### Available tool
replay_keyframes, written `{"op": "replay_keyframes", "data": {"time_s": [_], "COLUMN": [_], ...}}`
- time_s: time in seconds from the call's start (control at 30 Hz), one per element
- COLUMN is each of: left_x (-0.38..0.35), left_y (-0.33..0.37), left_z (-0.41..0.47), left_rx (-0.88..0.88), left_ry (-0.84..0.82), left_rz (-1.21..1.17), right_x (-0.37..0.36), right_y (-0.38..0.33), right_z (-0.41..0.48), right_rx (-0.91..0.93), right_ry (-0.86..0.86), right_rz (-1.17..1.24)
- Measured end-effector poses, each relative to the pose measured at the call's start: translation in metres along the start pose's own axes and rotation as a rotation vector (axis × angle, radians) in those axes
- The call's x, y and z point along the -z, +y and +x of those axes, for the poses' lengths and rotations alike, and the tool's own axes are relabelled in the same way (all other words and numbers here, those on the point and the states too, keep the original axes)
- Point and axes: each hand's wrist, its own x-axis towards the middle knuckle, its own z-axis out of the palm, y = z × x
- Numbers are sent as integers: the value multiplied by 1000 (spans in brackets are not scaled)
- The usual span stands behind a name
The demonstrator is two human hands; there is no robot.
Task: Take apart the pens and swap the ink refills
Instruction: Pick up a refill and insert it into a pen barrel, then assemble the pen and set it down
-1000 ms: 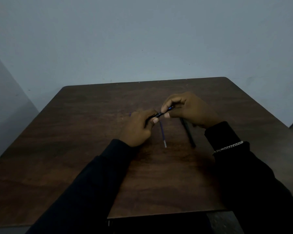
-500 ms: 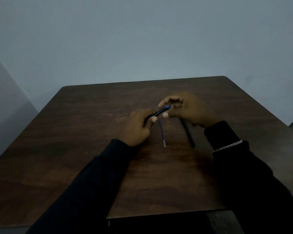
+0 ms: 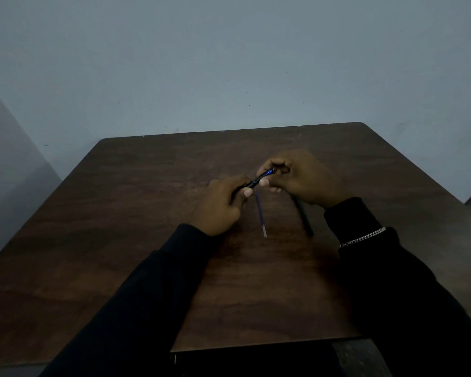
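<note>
Since the earlier frames the right hand's fingertips have slid along the pen toward its blue end, and both hands have barely shifted over the table otherwise. On the left, a faint thin purple mark (image 3: 208, 182) shows just beyond the knuckles, too dim to identify. The left hand (image 3: 220, 205) is curled closed around the lower end of the dark pen (image 3: 258, 180), thumb pressed on the barrel. The pen slants up to the right between the two hands, held above the dark wooden table (image 3: 120, 240). Below it, a slim purple refill (image 3: 261, 216) lies loose on the wood, pale tip toward the person. The right hand (image 3: 301, 179) pinches the pen's blue upper end with thumb and forefinger. Under that hand, a second black pen (image 3: 305, 216) rests on the table, near the refill but apart from it. A silver chain bracelet (image 3: 362, 237) sits over the right sleeve.
</note>
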Motion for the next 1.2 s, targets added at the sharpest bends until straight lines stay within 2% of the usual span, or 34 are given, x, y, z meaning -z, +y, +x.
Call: {"op": "replay_keyframes", "data": {"time_s": [0.3,0.43,0.5,0.57,0.67,0.87,1.2], "left_x": [-1,0,1,2,2,-1,-2], "left_y": [1,1,0,0,0,1,0], "left_z": [0,1,1,1,1,1,0], "left_rx": [-2,2,13,26,21,9,5], "left_ry": [8,8,18,36,47,14,11], "left_rz": [32,23,4,-8,-11,-11,-39], "right_x": [-6,-3,4,14,30,37,26], "right_y": [-3,-5,-5,2,22,53,50], "right_z": [0,-2,-4,-6,-6,-8,-2], "right_rx": [82,51,8,-63,-244,-602,-774], "right_ry": [37,19,55,164,281,105,-63], "right_rz": [-183,-118,-57,-4,-97,-303,-316]}}
